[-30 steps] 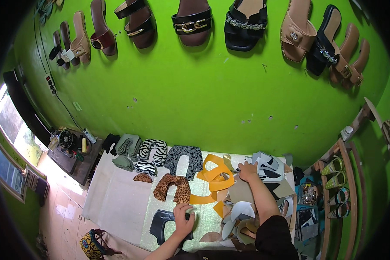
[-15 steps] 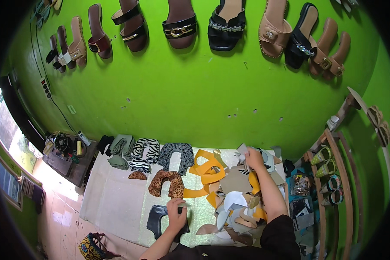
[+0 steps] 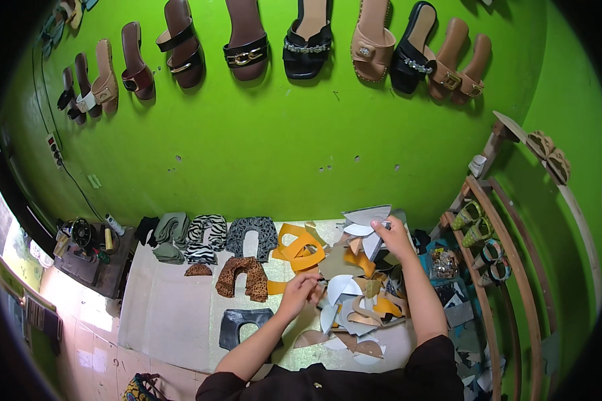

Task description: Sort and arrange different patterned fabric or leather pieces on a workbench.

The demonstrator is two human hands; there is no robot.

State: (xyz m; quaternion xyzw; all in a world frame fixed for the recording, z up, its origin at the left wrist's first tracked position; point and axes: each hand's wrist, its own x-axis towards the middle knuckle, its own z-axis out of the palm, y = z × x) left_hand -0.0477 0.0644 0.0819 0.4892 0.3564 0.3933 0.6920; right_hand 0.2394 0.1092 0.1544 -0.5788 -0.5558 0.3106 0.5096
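My right hand point(image 3: 393, 235) pinches white-grey leather scraps point(image 3: 366, 218) at the far right of the table, raised over the heap. My left hand point(image 3: 304, 289) is by the left edge of the heap of offcuts point(image 3: 354, 311), its fingers loosely bent and apart with nothing visible in them. The heap mixes white, tan, grey and yellow curved pieces. Close to my left forearm lies a black U-shaped upper piece point(image 3: 231, 327). Beyond it sit a stack of leopard-print pieces point(image 3: 229, 277) and yellow cut pieces point(image 3: 304, 248).
Grey patterned point(image 3: 251, 234), zebra-print point(image 3: 207, 230) and green stacks point(image 3: 172, 228) line the table's back left. Sandals hang on the green wall, including a black one point(image 3: 308, 50). A wooden rack point(image 3: 508, 281) with shoes stands right, a small machine point(image 3: 80, 232) left.
My left hand has left the black piece and moved right toward the heap. My right hand has lifted a larger bunch of white-grey scraps. The whole view has shifted.
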